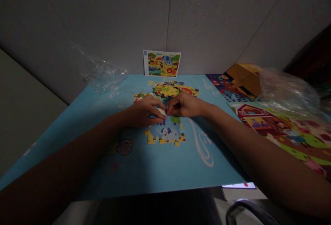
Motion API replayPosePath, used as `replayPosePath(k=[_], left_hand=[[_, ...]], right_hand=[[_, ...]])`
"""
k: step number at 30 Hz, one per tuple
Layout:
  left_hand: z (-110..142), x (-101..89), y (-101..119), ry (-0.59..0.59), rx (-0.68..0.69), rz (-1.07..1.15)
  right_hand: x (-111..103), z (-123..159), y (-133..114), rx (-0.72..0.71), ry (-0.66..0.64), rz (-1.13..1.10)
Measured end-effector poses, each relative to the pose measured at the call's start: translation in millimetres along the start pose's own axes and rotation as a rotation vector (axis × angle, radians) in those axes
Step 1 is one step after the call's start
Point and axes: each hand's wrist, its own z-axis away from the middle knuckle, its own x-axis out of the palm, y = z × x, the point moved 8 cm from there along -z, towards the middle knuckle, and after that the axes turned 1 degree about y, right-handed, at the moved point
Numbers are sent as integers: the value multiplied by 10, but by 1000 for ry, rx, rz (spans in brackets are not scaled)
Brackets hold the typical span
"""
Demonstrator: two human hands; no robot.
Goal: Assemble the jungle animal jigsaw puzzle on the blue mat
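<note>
A partly joined jigsaw puzzle (167,133) with a blue elephant and yellow edge pieces lies flat on the blue table mat. My left hand (144,112) rests on its upper left part, fingers stretched and apart, fingertips touching a pale area between them. From the other side, my right hand (186,104) pinches thumb and index finger together at the puzzle's upper edge, around a puzzle piece mostly hidden by the fingers. Joined puzzle pieces (141,96) show behind my left hand. A heap of loose puzzle pieces (165,90) lies just beyond both hands.
A picture card (162,63) leans on the wall at the back. Crumpled clear plastic (106,77) lies at back left. To the right are a farm picture sheet (281,128), a yellow-brown box (244,78) and more clear plastic (287,87). The table mat (165,173) ends near me.
</note>
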Motion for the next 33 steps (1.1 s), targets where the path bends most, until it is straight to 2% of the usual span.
replayPosePath(k=[7,13,26,31,33], left_hand=[[11,-11,-2,9,13,-3],[21,-17,3,25,51,-29],[27,-53,27,46,92,-50],[27,-50,-2,42,53,-67],[27,-118,-68,106,-4,-115]], right_hand=[[5,20,84,51,-60,-63],[-23,48,51,41,-108,-73],[-3,70,28,74,-118,-24],[-2,72,45,73,-106,-13],[-9,77,46,76,-85,2]])
